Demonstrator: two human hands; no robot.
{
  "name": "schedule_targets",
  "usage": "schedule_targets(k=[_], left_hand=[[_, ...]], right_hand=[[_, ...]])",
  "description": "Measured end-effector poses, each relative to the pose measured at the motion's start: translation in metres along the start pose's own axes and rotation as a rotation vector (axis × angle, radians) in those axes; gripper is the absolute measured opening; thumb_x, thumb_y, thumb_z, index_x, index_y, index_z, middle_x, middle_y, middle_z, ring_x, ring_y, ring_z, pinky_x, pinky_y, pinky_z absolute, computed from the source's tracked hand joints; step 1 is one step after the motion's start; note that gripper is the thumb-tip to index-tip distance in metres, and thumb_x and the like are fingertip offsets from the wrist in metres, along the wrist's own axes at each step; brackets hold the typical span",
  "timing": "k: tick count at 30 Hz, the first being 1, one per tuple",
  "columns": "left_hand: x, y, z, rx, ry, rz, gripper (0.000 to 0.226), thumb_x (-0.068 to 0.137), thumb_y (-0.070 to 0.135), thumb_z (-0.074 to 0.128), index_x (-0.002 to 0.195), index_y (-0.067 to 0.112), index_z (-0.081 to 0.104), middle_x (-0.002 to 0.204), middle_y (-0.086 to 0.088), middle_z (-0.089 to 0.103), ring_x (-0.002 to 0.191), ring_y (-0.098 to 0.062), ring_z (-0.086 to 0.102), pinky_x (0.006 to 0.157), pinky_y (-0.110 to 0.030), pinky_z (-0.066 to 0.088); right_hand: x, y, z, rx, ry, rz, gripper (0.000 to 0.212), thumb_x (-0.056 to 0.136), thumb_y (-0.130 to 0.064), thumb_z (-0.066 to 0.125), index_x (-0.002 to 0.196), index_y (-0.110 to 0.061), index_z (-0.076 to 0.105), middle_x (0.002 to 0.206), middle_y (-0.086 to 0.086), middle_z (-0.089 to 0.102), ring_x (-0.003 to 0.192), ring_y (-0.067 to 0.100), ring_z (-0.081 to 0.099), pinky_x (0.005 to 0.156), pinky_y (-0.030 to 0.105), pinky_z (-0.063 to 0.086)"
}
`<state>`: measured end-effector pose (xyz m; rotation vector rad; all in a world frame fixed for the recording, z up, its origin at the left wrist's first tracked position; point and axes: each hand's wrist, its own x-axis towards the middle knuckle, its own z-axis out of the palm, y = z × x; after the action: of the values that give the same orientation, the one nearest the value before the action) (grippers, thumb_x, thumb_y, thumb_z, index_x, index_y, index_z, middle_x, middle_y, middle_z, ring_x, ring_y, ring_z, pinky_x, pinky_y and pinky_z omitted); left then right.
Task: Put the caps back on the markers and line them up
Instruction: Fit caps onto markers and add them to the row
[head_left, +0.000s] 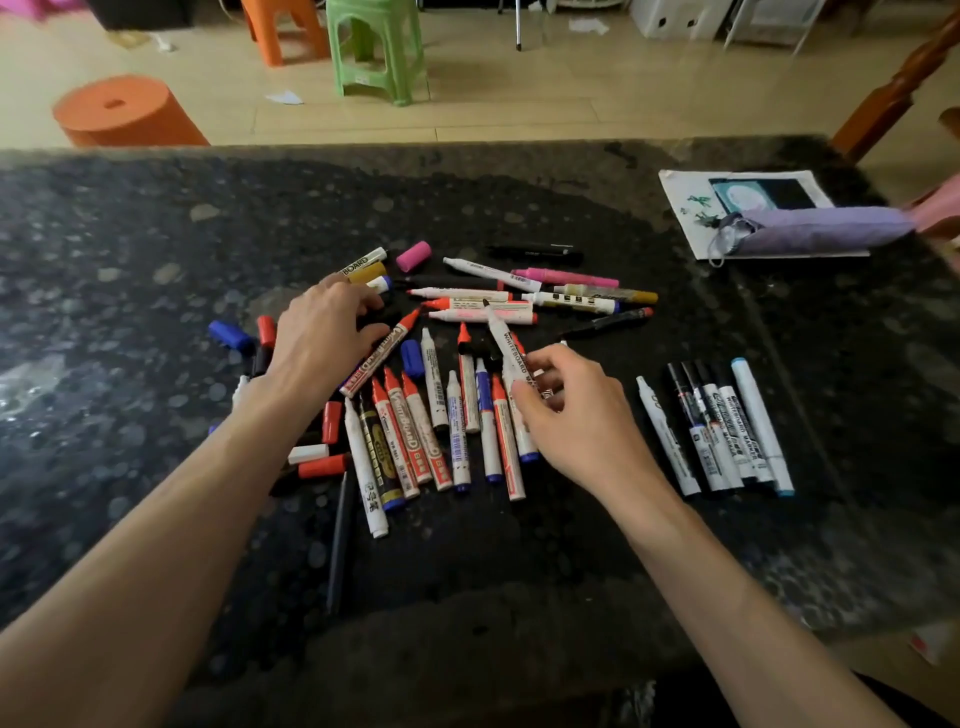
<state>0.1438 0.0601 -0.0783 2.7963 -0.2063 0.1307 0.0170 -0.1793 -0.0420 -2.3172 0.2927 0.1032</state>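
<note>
The right hand (566, 410) pinched a white whiteboard marker with a bare black nib (500, 335) between thumb and fingertips. The barrel slanted up and away from the palm and the nib end stuck out past the fingers, probably so a cap could go straight on.

The left hand (327, 338) was palm-down and curled over the heap, its fingertips (358, 301) dipping among dark pieces just beyond them. I couldn't tell if it had hold of anything; my guess is it was hunting for the matching black cap.

The loose heap of uncapped white, red and blue markers (441, 415) lay between the two hands and partly under both. A pink plastic cap (414, 256) sat beyond the left fingertips, and a blue plastic cap (231, 335) lay on that hand's outer side, apart from it.

A neat row of capped markers (727, 431) lay parallel on the dark speckled stone table (156, 260), on the outer side of the right hand and apart from the heap. It was likely kept separate as the done pile. Most of the task was still left.
</note>
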Motion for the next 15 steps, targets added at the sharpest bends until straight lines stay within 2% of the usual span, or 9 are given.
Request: schedule_targets(k=[3, 6, 7, 9, 11, 13, 15], left_hand=[[-0.002, 0.004, 0.005, 0.062, 0.017, 0.045, 0.029, 0.089, 0.031, 0.077, 0.113, 0.016, 0.072, 0.11, -0.006, 0.067, 0.101, -0.031, 0.066, 0.079, -0.045, 0.054], [-0.005, 0.008, 0.003, 0.088, 0.017, 0.062, 0.025, 0.092, 0.029, 0.072, 0.112, 0.013, 0.071, 0.112, -0.006, 0.066, 0.102, -0.032, 0.065, 0.079, -0.046, 0.053], [-0.006, 0.008, 0.0, 0.036, 0.031, 0.032, 0.025, 0.093, 0.029, 0.071, 0.114, 0.014, 0.071, 0.114, -0.005, 0.066, 0.102, -0.029, 0.065, 0.081, -0.044, 0.054], [-0.012, 0.009, -0.011, -0.173, 0.023, -0.088, 0.025, 0.093, 0.028, 0.073, 0.115, 0.016, 0.072, 0.111, -0.001, 0.071, 0.096, -0.02, 0.067, 0.079, -0.032, 0.051], [-0.024, 0.012, -0.025, -0.43, -0.068, -0.164, 0.027, 0.09, 0.028, 0.077, 0.114, 0.019, 0.072, 0.105, 0.004, 0.074, 0.089, -0.009, 0.069, 0.075, -0.022, 0.05], [-0.043, 0.018, -0.039, -0.567, -0.173, -0.115, 0.029, 0.09, 0.025, 0.077, 0.118, 0.024, 0.07, 0.101, 0.008, 0.074, 0.084, -0.005, 0.072, 0.072, -0.017, 0.052], [-0.064, 0.022, -0.047, -0.625, -0.213, -0.027, 0.031, 0.093, 0.023, 0.073, 0.123, 0.03, 0.069, 0.101, 0.011, 0.073, 0.077, -0.008, 0.074, 0.072, -0.017, 0.057]], right_hand=[[0.002, -0.002, 0.0, -0.029, -0.005, -0.002, 0.031, 0.103, -0.036, 0.062, 0.133, -0.03, 0.06, 0.085, -0.023, 0.054, 0.076, 0.001, 0.064, 0.074, 0.031, 0.062], [0.002, -0.001, 0.0, -0.041, -0.012, -0.001, 0.03, 0.103, -0.036, 0.062, 0.132, -0.03, 0.061, 0.087, -0.022, 0.056, 0.077, 0.003, 0.066, 0.075, 0.034, 0.062], [0.002, -0.001, 0.0, -0.044, -0.013, -0.003, 0.03, 0.103, -0.036, 0.062, 0.132, -0.03, 0.061, 0.087, -0.021, 0.056, 0.077, 0.003, 0.066, 0.075, 0.034, 0.062], [0.001, 0.0, 0.0, -0.046, -0.018, -0.01, 0.029, 0.103, -0.035, 0.062, 0.131, -0.031, 0.06, 0.088, -0.021, 0.056, 0.08, 0.003, 0.065, 0.077, 0.034, 0.062], [-0.001, 0.0, 0.0, -0.042, -0.026, -0.032, 0.028, 0.103, -0.034, 0.062, 0.13, -0.032, 0.06, 0.091, -0.019, 0.059, 0.082, 0.004, 0.066, 0.079, 0.035, 0.062], [-0.003, -0.002, 0.0, -0.046, -0.029, -0.067, 0.027, 0.103, -0.033, 0.062, 0.129, -0.034, 0.06, 0.094, -0.017, 0.063, 0.084, 0.003, 0.066, 0.078, 0.034, 0.062], [-0.005, -0.004, -0.001, -0.074, -0.022, -0.11, 0.025, 0.104, -0.031, 0.062, 0.128, -0.035, 0.06, 0.098, -0.017, 0.064, 0.086, 0.002, 0.064, 0.078, 0.031, 0.06]])
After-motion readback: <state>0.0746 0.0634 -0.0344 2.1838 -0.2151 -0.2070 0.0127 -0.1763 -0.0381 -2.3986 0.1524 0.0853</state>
